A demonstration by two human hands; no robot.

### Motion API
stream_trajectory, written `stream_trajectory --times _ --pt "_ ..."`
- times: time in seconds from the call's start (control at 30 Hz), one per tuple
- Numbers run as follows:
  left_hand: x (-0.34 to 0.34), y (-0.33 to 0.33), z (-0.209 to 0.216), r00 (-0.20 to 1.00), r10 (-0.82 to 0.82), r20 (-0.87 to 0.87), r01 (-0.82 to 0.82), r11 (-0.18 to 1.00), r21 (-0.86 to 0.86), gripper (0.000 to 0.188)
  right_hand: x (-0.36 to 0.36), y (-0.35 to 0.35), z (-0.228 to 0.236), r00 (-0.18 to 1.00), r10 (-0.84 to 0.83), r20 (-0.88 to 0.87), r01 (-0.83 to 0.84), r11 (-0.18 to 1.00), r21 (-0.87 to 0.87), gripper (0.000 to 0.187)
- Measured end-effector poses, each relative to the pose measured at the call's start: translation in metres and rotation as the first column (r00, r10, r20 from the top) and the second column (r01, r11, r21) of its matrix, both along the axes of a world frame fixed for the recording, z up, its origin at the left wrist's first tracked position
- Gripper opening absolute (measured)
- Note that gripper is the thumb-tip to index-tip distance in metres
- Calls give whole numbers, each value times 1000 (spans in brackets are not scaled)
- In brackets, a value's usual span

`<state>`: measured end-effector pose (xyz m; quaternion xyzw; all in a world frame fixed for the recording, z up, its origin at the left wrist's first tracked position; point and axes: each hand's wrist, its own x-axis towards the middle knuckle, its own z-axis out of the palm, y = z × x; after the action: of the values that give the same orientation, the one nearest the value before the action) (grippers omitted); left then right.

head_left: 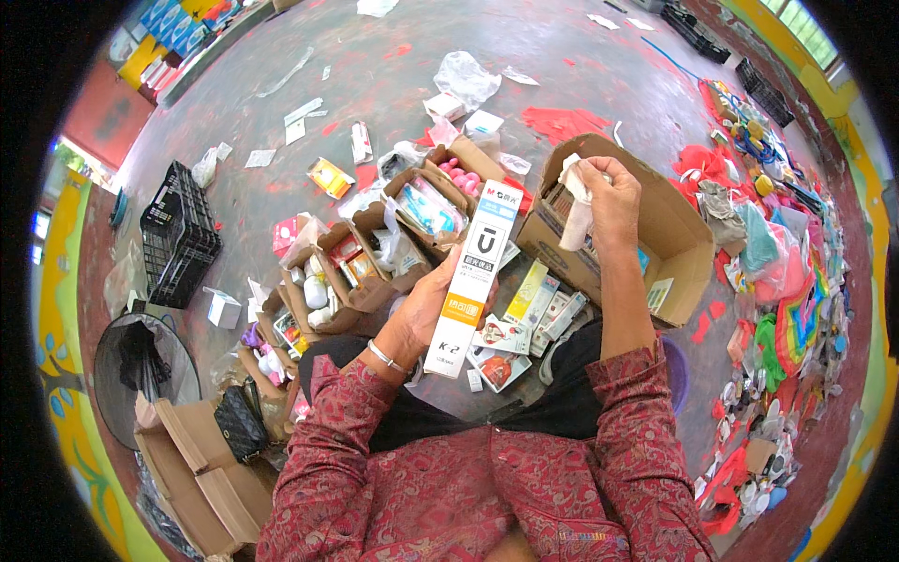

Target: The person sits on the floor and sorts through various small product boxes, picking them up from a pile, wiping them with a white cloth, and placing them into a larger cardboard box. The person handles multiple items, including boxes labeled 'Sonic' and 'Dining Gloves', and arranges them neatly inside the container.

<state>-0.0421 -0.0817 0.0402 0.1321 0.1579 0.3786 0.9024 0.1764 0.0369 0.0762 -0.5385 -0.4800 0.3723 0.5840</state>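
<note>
Upright in front of me, a long, narrow white box point(476, 272) with an orange band is gripped along its left side by my left hand point(428, 304). My right hand point(613, 201) pinches a crumpled off-white piece point(578, 208), whether cloth or paper I cannot tell. It hangs over the near-left part of an open cardboard box point(690, 245), which has a few things inside. Between my knees, below the white box and to its right, lie several small printed cartons point(534, 307).
Small open cardboard boxes point(348, 298) holding mixed goods curve around my left side. A black plastic crate point(178, 234) and a mesh bin point(145, 370) stand farther left. Heaped plastic and cloth scraps point(782, 309) line the right wall. Paper and clear plastic bags point(466, 80) litter the floor ahead.
</note>
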Motion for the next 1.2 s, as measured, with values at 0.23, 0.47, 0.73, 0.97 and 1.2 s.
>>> stream_trajectory --times 0.23,0.47,0.73,0.97,1.2 --pt "-8 8 -4 989 146 -36 -148 988 -38 53 -18 -29 4 883 440 -160 -469 834 -291 38" --pt "-15 8 -4 993 121 9 -121 993 -10 51 -27 -37 7 895 342 -284 -405 891 -203 33" --pt "-2 -9 7 942 92 -322 7 956 293 73 -16 -34 32 867 495 -52 -486 865 121 14" --pt "-1 -4 7 956 73 -284 29 940 339 71 -24 -17 -23 682 499 535 -486 856 -179 20" --pt "-13 21 8 842 449 -298 -476 879 -24 43 -22 -29 -8 890 455 -16 -425 816 -392 39"
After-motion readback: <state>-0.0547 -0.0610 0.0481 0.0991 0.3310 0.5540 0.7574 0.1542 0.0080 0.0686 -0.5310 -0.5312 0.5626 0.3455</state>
